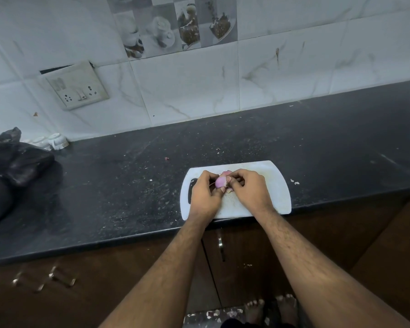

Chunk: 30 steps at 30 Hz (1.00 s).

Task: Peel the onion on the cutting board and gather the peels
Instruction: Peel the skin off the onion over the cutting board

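Observation:
A small pink onion (220, 182) is held just above the white cutting board (279, 197), which lies at the front edge of the dark counter. My left hand (205, 197) grips the onion from the left, thumb under it. From the right, my right hand (249, 189) pinches at the onion's skin with its fingertips. A pale peel (225, 173) shows behind the onion, and a bit of peel (229, 190) lies below it on the board. Most of the onion is hidden by my fingers.
The black speckled counter (128, 185) carries small scraps, with a peel bit (295, 182) right of the board. A black plastic bag (14, 159) and small white cups (57, 140) sit at far left. Tiled wall with a socket plate (77, 87) stands behind. Brown cabinets lie below.

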Tool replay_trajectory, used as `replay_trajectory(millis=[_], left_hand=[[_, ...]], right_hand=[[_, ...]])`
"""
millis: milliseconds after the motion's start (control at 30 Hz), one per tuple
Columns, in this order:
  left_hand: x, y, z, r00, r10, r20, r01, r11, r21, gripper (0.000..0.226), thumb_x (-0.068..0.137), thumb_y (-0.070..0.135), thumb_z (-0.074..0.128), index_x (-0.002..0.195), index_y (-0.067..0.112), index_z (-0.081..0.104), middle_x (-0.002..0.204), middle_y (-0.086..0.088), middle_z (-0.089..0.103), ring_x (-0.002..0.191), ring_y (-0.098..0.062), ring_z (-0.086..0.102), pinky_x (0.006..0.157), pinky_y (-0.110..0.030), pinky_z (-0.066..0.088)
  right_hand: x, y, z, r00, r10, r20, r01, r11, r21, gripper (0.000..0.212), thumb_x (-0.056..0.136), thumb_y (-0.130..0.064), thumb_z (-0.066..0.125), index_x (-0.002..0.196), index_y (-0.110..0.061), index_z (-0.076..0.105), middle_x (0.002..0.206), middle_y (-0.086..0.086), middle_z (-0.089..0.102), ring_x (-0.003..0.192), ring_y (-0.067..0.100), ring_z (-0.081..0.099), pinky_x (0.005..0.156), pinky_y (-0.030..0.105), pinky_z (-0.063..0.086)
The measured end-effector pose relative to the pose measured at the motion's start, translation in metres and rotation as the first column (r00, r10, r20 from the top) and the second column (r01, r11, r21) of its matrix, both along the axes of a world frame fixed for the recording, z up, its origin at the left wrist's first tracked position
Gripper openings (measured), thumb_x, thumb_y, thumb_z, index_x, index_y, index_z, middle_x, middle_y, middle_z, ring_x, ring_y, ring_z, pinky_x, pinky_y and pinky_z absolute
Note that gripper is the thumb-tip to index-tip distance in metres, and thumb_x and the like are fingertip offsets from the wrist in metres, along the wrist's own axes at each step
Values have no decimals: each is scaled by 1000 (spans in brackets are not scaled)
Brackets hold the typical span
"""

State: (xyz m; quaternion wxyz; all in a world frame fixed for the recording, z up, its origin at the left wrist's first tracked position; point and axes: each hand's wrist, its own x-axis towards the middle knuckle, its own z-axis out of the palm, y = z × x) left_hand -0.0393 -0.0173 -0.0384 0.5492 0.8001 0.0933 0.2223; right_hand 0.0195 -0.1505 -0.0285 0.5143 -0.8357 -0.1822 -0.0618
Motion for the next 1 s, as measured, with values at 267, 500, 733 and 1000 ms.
replay_trajectory(millis=[267,500,733,1000], left_hand=[[0,1,0,999,24,-25,-25,999,-47,18,94,12,74,100,21,60,100,11,73,96,4,68,85,-12,52],[-2,3,2,999,-46,-14,44,992,-122,23,89,7,77,99,22,62,106,5,76,104,-7,72,95,-25,57],[-2,4,4,997,-76,-2,76,992,-100,23,90,4,76,96,22,63,105,4,76,104,-7,72,93,-21,56],[1,5,1,998,-37,-46,34,997,-64,18,94,11,74,105,19,63,108,6,75,105,-7,70,95,-23,56]], right_hand=[[-3,-1,0,999,36,12,-36,999,25,18,90,-22,77,107,-19,80,101,-11,78,91,-3,70,86,15,55],[-4,-4,3,999,29,-34,-26,996,89,18,85,-30,82,99,-19,81,90,-13,77,84,-5,70,74,7,52],[-2,0,0,997,-61,-49,58,997,-46,18,87,-34,77,88,-16,78,77,-8,75,77,8,71,76,36,61],[-2,2,1,991,-115,-60,111,992,-65,13,93,-23,71,98,-12,76,82,-5,74,78,9,69,77,31,59]])
